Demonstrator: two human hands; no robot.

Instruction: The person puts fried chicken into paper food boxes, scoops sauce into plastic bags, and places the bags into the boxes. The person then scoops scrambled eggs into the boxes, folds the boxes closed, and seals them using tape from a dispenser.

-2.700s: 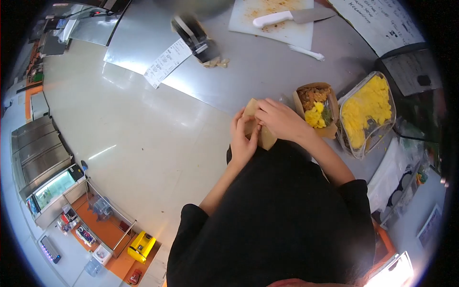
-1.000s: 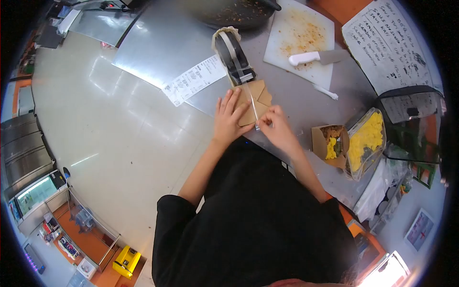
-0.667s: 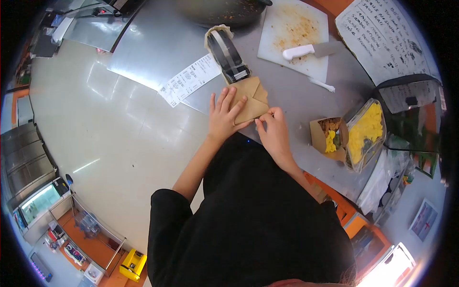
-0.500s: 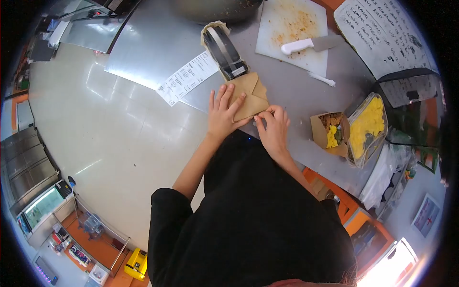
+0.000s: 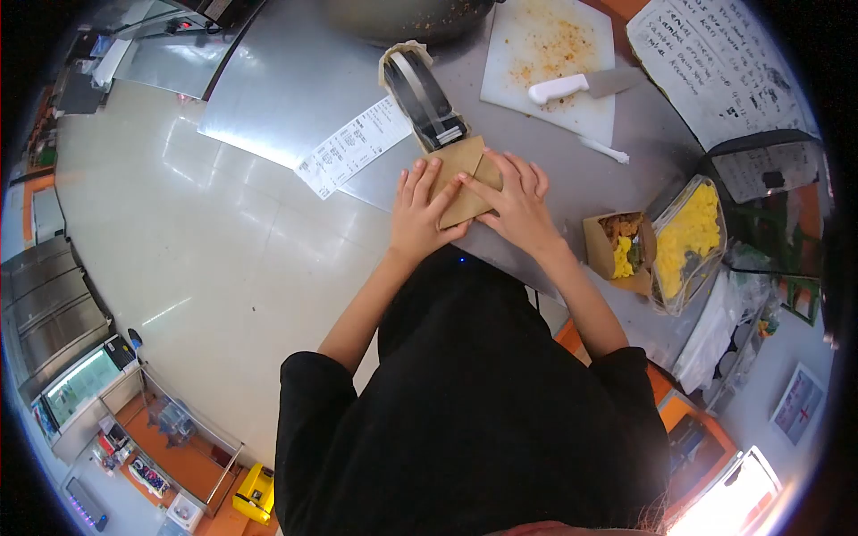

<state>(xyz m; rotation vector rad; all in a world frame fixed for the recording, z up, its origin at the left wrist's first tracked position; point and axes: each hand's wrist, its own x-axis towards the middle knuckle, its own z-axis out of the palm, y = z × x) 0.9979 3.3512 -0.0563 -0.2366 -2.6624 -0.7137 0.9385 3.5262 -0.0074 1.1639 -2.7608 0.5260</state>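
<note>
A folded brown paper packet (image 5: 458,168) lies flat at the counter's front edge, just below the black tape dispenser (image 5: 424,100). My left hand (image 5: 417,213) rests on the packet's left side, fingers spread. From the right, my right hand (image 5: 520,204) presses on the packet with its fingers apart, and its thumb reaches near the left fingertips. A printed receipt (image 5: 354,146) lies left of the dispenser. To the right stand an open brown box of food (image 5: 623,247) and a clear container of yellow food (image 5: 690,237).
A white cutting board (image 5: 547,54) carries a white-handled knife (image 5: 572,87) at the back. Left of it is a dark pan (image 5: 402,20). A handwritten sheet (image 5: 719,67) lies at the back right, above a dark-framed clear case. Plastic bags (image 5: 715,335) lie at the right edge.
The packet was held up between both hands, then laid by the dispenser. A strip of tape ran over it. My right hand has since moved from pinching at its lower edge to lying spread on it.
</note>
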